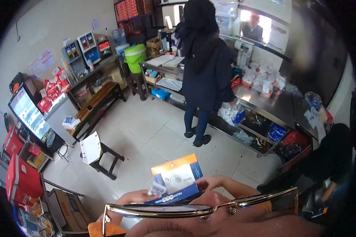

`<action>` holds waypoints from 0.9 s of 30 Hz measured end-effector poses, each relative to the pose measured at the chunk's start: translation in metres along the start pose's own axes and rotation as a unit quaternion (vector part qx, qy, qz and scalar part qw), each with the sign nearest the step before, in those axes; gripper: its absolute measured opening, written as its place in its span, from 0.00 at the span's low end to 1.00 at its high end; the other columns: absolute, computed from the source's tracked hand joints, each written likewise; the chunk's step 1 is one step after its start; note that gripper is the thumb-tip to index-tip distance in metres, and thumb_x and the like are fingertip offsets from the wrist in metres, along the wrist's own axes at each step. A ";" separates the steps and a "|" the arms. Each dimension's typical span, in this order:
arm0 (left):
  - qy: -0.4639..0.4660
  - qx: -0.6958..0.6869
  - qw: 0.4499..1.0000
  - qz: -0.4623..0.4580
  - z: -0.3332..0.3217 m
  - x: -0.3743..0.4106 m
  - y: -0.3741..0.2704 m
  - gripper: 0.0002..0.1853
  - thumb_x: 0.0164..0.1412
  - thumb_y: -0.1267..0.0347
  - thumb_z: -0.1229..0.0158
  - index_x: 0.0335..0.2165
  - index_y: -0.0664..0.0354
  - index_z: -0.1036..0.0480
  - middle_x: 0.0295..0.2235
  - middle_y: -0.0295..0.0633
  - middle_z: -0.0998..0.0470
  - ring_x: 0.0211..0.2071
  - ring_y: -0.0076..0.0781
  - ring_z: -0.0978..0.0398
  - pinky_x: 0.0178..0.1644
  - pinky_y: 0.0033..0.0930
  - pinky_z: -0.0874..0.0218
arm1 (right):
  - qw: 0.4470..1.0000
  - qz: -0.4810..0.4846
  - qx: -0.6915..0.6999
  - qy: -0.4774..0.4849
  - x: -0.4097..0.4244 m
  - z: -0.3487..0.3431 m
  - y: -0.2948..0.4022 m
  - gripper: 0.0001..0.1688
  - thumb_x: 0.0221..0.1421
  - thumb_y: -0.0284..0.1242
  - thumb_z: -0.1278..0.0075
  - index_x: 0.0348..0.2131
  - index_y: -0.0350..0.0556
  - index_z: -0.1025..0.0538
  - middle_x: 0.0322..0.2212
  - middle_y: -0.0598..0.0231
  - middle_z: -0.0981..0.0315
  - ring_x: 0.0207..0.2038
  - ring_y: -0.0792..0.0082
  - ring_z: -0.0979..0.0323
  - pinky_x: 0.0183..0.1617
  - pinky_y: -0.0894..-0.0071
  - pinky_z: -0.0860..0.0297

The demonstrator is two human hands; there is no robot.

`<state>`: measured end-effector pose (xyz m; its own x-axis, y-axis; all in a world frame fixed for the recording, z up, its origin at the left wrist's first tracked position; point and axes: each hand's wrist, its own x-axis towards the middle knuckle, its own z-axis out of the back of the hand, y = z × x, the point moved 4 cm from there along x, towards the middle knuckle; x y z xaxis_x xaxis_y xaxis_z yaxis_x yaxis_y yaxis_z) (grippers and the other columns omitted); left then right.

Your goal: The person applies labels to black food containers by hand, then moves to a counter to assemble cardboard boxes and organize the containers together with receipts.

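Note:
An orange, white and dark blue printed cardboard food box (179, 176) is held low in front of me, tilted. My right hand (209, 182) grips its right end, the fingers at the edge. At the lower left of the box, my left hand (142, 196) holds a small clear plastic packet (157, 189) against it. Metal-framed glasses cover part of the view below the hands and hide the lower edge of the box.
A person in dark clothes (206, 65) stands at the steel counter (252, 99), holding a plastic bag (231, 114). Another dark-clothed person (323, 157) is close at right. Left are a stool (106, 157), a wooden bench (96, 102) and a red cooler box (23, 183).

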<state>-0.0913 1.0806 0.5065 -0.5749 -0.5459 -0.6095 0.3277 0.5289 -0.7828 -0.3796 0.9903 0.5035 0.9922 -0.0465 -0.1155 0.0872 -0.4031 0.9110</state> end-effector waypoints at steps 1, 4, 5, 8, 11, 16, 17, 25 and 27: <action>-0.071 0.043 0.996 0.010 0.025 -0.002 -0.005 0.30 0.57 0.51 0.51 0.48 0.65 0.35 0.43 0.40 0.28 0.43 0.29 0.33 0.48 0.31 0.43 | 1.000 -0.020 -0.018 -0.012 0.011 0.013 0.022 0.40 0.36 0.29 0.37 0.50 0.44 0.37 0.37 0.69 0.32 0.41 0.76 0.36 0.42 0.75 0.36; -0.097 0.084 0.986 0.104 0.077 0.004 -0.035 0.28 0.53 0.53 0.46 0.45 0.65 0.32 0.40 0.42 0.27 0.40 0.27 0.32 0.44 0.29 0.40 | 0.994 -0.056 -0.089 0.018 0.058 0.054 0.092 0.33 0.34 0.22 0.38 0.44 0.42 0.32 0.38 0.68 0.31 0.43 0.77 0.36 0.46 0.73 0.37; -0.069 0.163 0.968 0.180 0.094 0.009 -0.044 0.28 0.52 0.55 0.46 0.45 0.65 0.33 0.42 0.44 0.29 0.43 0.26 0.33 0.44 0.28 0.41 | 0.974 -0.091 -0.207 0.026 0.070 0.079 0.100 0.31 0.34 0.20 0.38 0.43 0.41 0.31 0.39 0.66 0.31 0.44 0.76 0.36 0.47 0.73 0.37; -0.075 0.122 0.987 0.078 0.153 0.037 -0.039 0.25 0.48 0.53 0.42 0.33 0.66 0.26 0.28 0.40 0.24 0.32 0.27 0.29 0.38 0.28 0.38 | 0.953 0.057 -0.290 0.066 0.119 0.124 0.164 0.22 0.36 0.20 0.40 0.37 0.40 0.27 0.35 0.62 0.30 0.41 0.69 0.33 0.44 0.72 0.37; -0.056 0.200 0.978 0.012 0.244 0.066 -0.032 0.25 0.47 0.55 0.41 0.36 0.67 0.27 0.33 0.41 0.25 0.37 0.28 0.29 0.41 0.29 0.38 | 0.933 0.051 -0.356 0.007 0.164 0.182 0.208 0.19 0.36 0.20 0.42 0.34 0.41 0.26 0.31 0.59 0.29 0.37 0.61 0.32 0.41 0.69 0.36; -0.016 -0.109 0.994 -0.024 0.374 0.099 -0.054 0.29 0.47 0.67 0.44 0.49 0.63 0.38 0.39 0.38 0.30 0.36 0.26 0.31 0.45 0.26 0.40 | 0.850 0.077 -0.520 -0.038 0.238 0.269 0.273 0.15 0.35 0.22 0.42 0.29 0.44 0.26 0.29 0.60 0.29 0.34 0.58 0.32 0.40 0.65 0.37; -0.004 -0.161 0.987 -0.027 0.397 0.107 -0.056 0.30 0.46 0.69 0.45 0.51 0.62 0.39 0.36 0.37 0.29 0.34 0.23 0.31 0.41 0.25 0.39 | 0.831 0.070 -0.550 -0.051 0.249 0.289 0.280 0.14 0.35 0.23 0.42 0.29 0.45 0.26 0.30 0.61 0.29 0.35 0.59 0.32 0.43 0.64 0.38; -0.334 -0.174 0.925 -0.049 0.628 0.152 -0.112 0.32 0.43 0.75 0.55 0.52 0.56 0.39 0.35 0.39 0.29 0.32 0.24 0.33 0.38 0.26 0.41 | 0.815 0.060 -0.354 -0.455 0.296 0.514 0.253 0.22 0.41 0.25 0.46 0.40 0.46 0.27 0.42 0.62 0.30 0.47 0.65 0.35 0.53 0.66 0.42; -0.403 -0.054 0.912 0.043 0.685 0.161 -0.130 0.33 0.43 0.75 0.56 0.53 0.56 0.41 0.42 0.45 0.29 0.39 0.32 0.31 0.44 0.28 0.41 | 0.819 -0.017 -0.239 -0.521 0.290 0.623 0.207 0.30 0.41 0.28 0.44 0.47 0.44 0.32 0.44 0.60 0.31 0.47 0.65 0.34 0.50 0.67 0.38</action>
<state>0.2868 0.4782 0.4245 0.2029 -0.7769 -0.5961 0.2443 0.6297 -0.7375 -0.1289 0.3244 0.4118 0.3966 -0.8976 -0.1923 0.3855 -0.0272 0.9223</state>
